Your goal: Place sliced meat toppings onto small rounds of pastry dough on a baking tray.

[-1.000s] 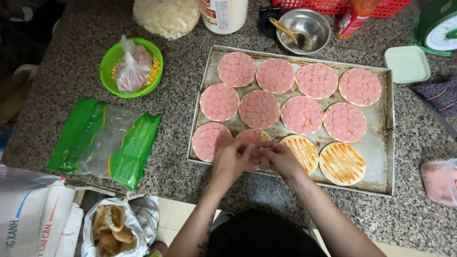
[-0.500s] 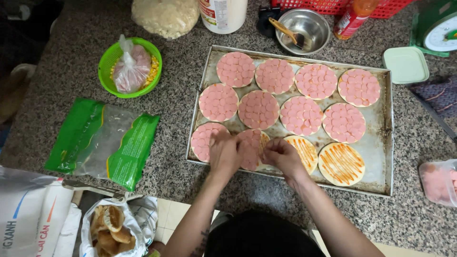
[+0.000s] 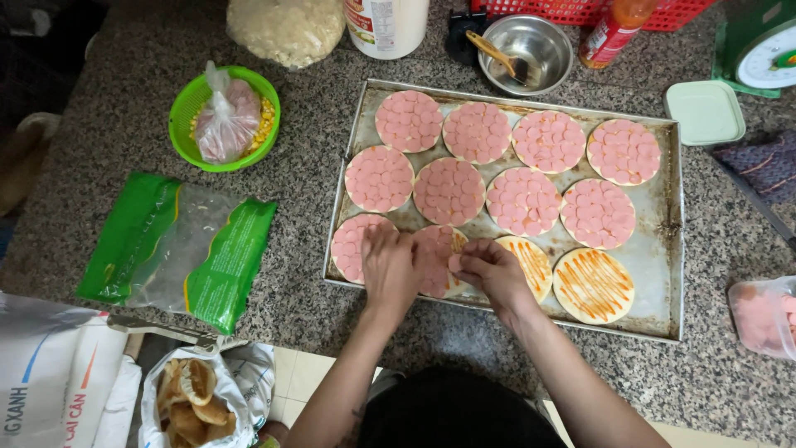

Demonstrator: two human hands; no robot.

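Observation:
A metal baking tray (image 3: 673, 249) holds round flat bases, most covered with pink sausage slices (image 3: 449, 191). Both my hands work over the second base (image 3: 434, 264) in the front row, which is partly covered with slices. My left hand (image 3: 388, 270) lies palm down on its left side, fingertips pressed on the slices. My right hand (image 3: 491, 270) is curled at its right side and pinches a few pink slices. Two bases to the right, one (image 3: 535, 264) beside my right hand and one (image 3: 594, 284) further along, carry only orange sauce stripes.
On the granite counter stand a green colander (image 3: 186, 104) with corn and a bagged pink item, a green plastic bag (image 3: 178, 249), a steel bowl with a brush (image 3: 539, 37), a pale green lid (image 3: 705, 112), a scale (image 3: 767, 50) and a tub of pink slices (image 3: 763, 315).
My left hand has slid slightly left and forward over the base. My right hand has stayed at the base's right side. The pink cover on that base looks a little fuller.

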